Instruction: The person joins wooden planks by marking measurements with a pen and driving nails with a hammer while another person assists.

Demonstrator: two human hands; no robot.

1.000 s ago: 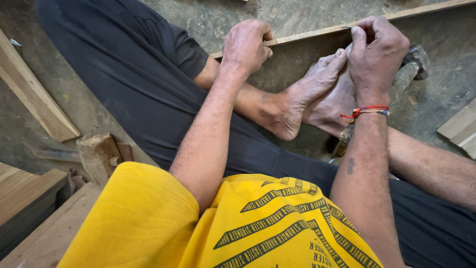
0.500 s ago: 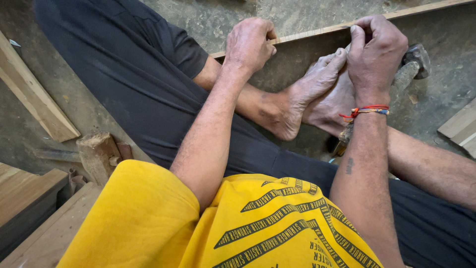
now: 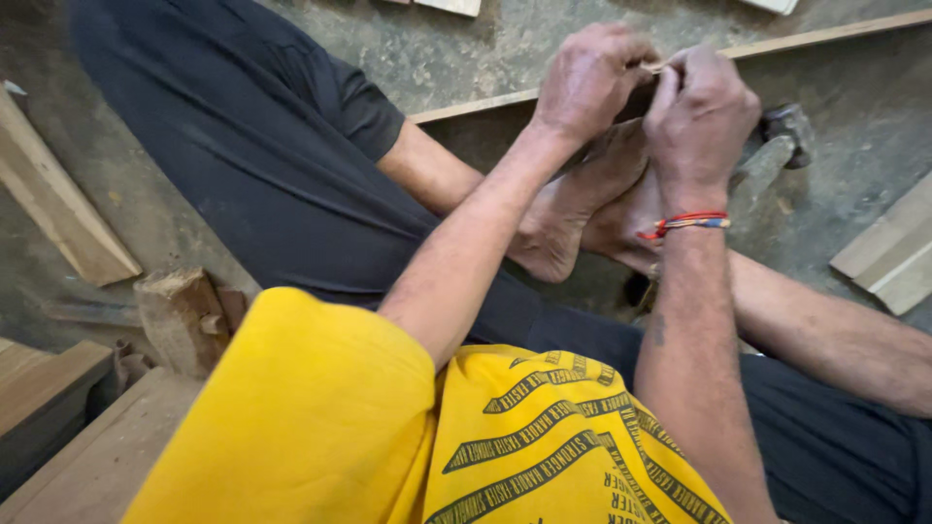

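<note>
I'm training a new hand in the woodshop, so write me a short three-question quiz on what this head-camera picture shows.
1. True or false: the left hand and the right hand meet at the thin wooden strip.
2. Which wrist wears the red thread band? A) left B) right C) both
3. What tool lies on the floor just right of the right hand?

Key
1. True: both hands close together at the strip, over the bare feet.
2. B.
3. A hammer, its head pointing away from the person; neither hand holds it.
</note>
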